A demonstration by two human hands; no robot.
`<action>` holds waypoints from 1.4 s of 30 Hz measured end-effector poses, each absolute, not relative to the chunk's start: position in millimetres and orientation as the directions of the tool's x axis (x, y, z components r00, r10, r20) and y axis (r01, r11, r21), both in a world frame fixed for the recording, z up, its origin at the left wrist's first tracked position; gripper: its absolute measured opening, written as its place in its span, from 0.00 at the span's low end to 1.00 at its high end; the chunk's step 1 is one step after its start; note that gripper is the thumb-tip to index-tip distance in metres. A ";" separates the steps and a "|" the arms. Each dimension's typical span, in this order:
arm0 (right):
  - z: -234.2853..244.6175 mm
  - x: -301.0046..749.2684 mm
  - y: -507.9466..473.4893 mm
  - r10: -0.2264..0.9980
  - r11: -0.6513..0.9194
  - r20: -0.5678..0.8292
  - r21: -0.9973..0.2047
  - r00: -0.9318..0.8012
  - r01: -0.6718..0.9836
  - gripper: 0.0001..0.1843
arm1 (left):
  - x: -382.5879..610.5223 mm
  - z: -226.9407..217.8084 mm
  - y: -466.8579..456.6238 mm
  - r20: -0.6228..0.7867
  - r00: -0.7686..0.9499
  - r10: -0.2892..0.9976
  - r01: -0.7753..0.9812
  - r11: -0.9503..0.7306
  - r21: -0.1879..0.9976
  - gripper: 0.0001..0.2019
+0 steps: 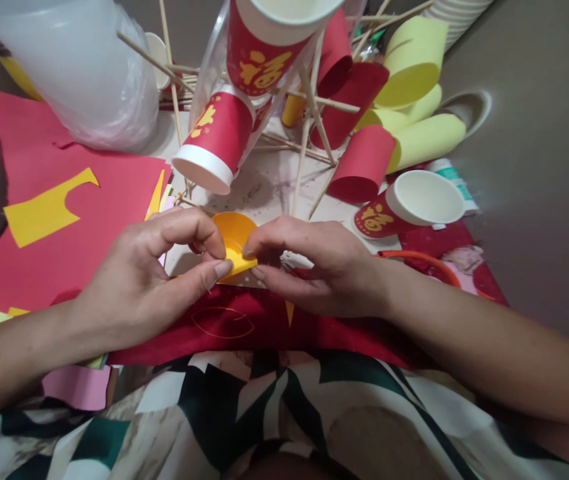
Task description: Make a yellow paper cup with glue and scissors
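A curled piece of yellow-orange paper [235, 229] is held between both hands over the front of the table. My left hand [152, 273] pinches its left side with thumb and fingertips. From the other side, my right hand [322, 267] closes on the right edge, where a small fold of the paper shows. Parts of the paper are hidden behind my fingers. Just below lie a thin curled orange strip [223, 323] and a pointed yellow scrap [290, 313] on dark red cloth [164, 350].
Red paper sheets [64, 247] with a cut yellow piece [42, 210] lie left. Behind stand red-and-white paper cups [212, 140], crossed wooden sticks [314, 117], a red paper tube [364, 160] and yellow tubes [427, 143]. A cup [427, 197] and orange-handled scissors [424, 263] sit right.
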State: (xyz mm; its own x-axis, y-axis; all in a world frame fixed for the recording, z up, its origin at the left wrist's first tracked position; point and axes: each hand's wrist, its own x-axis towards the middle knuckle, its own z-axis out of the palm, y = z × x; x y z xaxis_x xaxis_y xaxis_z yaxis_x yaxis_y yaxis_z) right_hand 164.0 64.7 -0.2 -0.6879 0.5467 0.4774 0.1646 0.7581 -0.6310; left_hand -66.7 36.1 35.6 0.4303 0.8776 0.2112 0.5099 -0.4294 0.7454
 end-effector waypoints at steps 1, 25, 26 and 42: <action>-0.3 164.1 64.7 0.536 0.765 0.484 -0.625 -0.692 0.154 0.07 | -66.9 35.5 36.1 0.218 0.441 0.871 0.520 -0.446 0.728 0.05; 0.0 164.3 61.7 0.536 0.794 0.467 -0.563 -0.703 0.232 0.03 | -77.0 20.6 34.6 0.391 0.655 0.646 0.594 -0.761 0.262 0.07; 0.2 164.7 61.5 0.533 0.799 0.470 -0.553 -0.704 0.237 0.03 | -77.0 20.7 34.5 0.391 0.655 0.647 0.596 -0.760 0.259 0.07; 0.1 164.2 54.8 0.534 0.814 0.451 -0.505 -0.715 0.289 0.06 | -78.1 16.3 38.2 0.431 0.726 0.536 0.543 -0.831 0.117 0.05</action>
